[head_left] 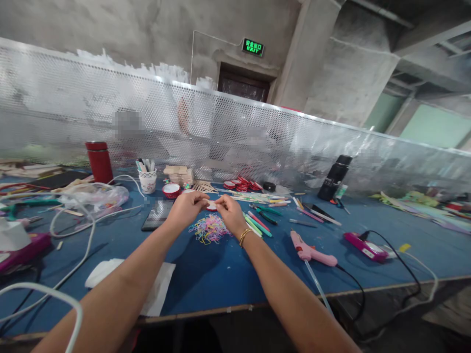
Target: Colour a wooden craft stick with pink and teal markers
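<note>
Both hands meet over the middle of the blue table [209, 279]. My left hand [189, 207] pinches the left side of a small white and red round piece [211, 205]. On its right side the fingers of my right hand [231, 213] are closed; a gold bracelet is on that wrist. Just below the hands lies a pile of multicoloured small loops [210, 228]. A red round tin [171, 190] stands left of my left hand, with a dark phone-like slab [157, 215] near it. Markers [260, 224] lie right of my right hand.
A pink glue gun [311, 251] and a purple power strip [365, 246] with cables lie at right. A red flask [99, 163], a cup of pens [147, 180] and white cables are at left. A black bottle [334, 177] leans near the perforated partition [239, 132].
</note>
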Available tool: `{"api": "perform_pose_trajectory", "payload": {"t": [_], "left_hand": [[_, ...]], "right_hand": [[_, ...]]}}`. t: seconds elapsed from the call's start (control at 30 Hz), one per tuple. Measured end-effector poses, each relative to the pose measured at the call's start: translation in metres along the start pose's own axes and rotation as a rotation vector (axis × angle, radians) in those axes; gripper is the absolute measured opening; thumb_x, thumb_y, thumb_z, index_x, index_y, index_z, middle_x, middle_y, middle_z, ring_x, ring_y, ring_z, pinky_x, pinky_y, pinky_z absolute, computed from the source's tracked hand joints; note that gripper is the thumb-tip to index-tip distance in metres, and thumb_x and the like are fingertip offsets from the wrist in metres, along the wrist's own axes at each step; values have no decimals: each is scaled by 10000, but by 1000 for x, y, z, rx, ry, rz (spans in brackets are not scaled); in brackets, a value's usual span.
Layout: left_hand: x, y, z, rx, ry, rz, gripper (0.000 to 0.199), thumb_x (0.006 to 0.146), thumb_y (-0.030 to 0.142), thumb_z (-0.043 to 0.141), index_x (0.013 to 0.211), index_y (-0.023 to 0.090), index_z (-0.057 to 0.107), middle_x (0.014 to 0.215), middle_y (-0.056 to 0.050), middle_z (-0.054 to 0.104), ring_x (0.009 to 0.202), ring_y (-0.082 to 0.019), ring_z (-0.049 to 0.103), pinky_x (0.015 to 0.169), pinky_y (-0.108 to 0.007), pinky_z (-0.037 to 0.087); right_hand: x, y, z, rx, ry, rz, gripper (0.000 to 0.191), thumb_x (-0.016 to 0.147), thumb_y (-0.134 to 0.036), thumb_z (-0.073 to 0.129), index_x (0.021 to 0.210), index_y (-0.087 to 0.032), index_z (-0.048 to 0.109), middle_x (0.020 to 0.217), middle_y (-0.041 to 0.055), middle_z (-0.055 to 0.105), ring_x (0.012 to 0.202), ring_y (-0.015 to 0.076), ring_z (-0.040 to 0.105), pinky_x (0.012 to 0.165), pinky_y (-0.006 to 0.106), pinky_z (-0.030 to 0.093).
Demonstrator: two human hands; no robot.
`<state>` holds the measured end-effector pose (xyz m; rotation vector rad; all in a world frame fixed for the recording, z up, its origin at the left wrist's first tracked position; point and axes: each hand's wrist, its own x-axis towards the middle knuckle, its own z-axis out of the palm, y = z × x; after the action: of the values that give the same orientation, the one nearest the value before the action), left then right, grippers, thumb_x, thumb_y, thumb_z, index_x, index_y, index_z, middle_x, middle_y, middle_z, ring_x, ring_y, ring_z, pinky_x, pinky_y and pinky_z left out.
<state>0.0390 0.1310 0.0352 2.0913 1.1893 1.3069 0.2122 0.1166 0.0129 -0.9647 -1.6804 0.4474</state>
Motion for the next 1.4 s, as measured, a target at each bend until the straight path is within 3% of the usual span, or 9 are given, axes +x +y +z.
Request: {"api": "perform_pose_trajectory", "payload": {"t": [0.13, 0.47, 0.67, 0.77, 0.9, 1.07, 1.23, 1.4], "left_hand": [[1, -1, -1, 0, 14, -14, 172, 758, 313, 652, 862, 215, 749, 699, -19, 710, 623, -164, 628, 592, -257, 446], [-8, 23, -5, 255, 37, 5, 126, 724, 312, 685, 814, 232, 721, 734, -27, 715, 659, -169, 618, 569, -256, 362], [-5, 18, -8, 275, -29, 82, 157, 797, 320, 614, 813, 228, 740, 731, -21, 712, 667, -157, 611, 605, -252, 380], [-3, 15, -9, 241, -82, 96, 209, 836, 291, 550, 815, 217, 743, 731, -18, 711, 676, -147, 617, 639, -245, 410], [-1, 12, -8, 145, -153, 37, 248, 853, 277, 511, 818, 180, 736, 732, -36, 718, 673, -143, 634, 650, -241, 444], [1, 4, -3, -7, -160, -120, 244, 817, 319, 557, 758, 166, 739, 719, -54, 731, 630, -143, 636, 575, -235, 444], [1, -4, -2, -80, -138, -209, 268, 723, 421, 680, 673, 163, 729, 635, -49, 704, 565, -136, 606, 508, -227, 416], [-2, 3, -3, -115, -118, -271, 210, 699, 358, 701, 646, 156, 712, 620, -47, 697, 562, -130, 607, 501, -217, 412]], "right_hand": [[0, -1, 1, 16, 5, 20, 63, 789, -257, 522, 766, -214, 563, 683, -22, 588, 642, 150, 526, 644, 269, 403], [1, 4, 5, 142, -8, 73, 74, 752, -278, 558, 753, -205, 573, 694, -26, 594, 655, 137, 532, 657, 263, 411], [2, 1, 2, 408, -63, 281, 166, 732, -357, 615, 771, -202, 571, 532, -80, 488, 439, 76, 388, 443, 203, 300], [3, -1, -4, 565, -65, 375, 268, 685, -412, 681, 775, -201, 543, 531, -77, 546, 374, 58, 361, 366, 185, 244], [6, 0, -9, 697, -16, 408, 358, 630, -451, 749, 763, -187, 547, 607, -15, 661, 394, 73, 461, 345, 182, 301], [6, 3, -6, 701, 40, 328, 377, 668, -496, 751, 720, -187, 541, 582, -3, 663, 383, 82, 489, 339, 193, 357], [2, 1, -3, 630, -44, 270, 369, 699, -494, 740, 697, -188, 534, 598, -6, 659, 423, 86, 528, 372, 192, 414], [2, 1, -2, 596, -81, 261, 376, 696, -506, 737, 703, -186, 538, 600, -16, 646, 439, 86, 536, 378, 189, 429]]}}
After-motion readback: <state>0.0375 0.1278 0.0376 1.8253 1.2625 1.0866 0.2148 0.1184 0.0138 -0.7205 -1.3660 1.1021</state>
